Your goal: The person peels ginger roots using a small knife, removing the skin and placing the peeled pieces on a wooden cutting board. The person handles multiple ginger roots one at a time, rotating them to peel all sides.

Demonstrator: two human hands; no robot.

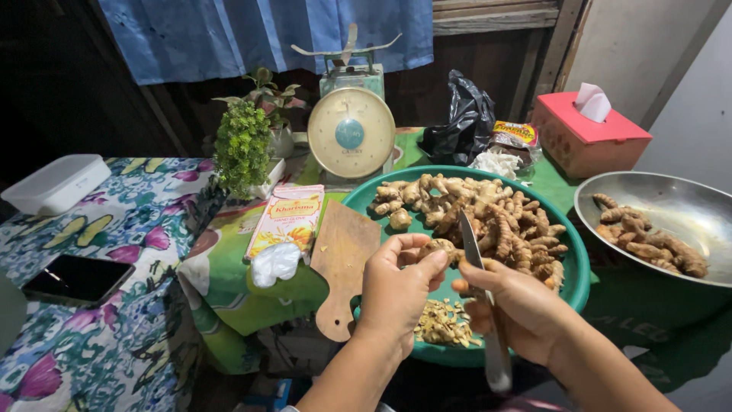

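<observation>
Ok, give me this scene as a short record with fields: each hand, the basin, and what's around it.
left hand: left hand holds a small root piece over the basin
right hand: right hand grips a knife, blade up against the root piece
basin: green basin holds a root heap and peelings
right side: metal bowl with more roots
behind: dial scale, red tissue box
left side: wooden cutting board, phone

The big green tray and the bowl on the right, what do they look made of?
The green tray looks like plastic: even colour, soft sheen, thick rolled rim. The bowl looks like bare metal, probably steel or aluminium: silvery grey with blurred reflections.
</observation>
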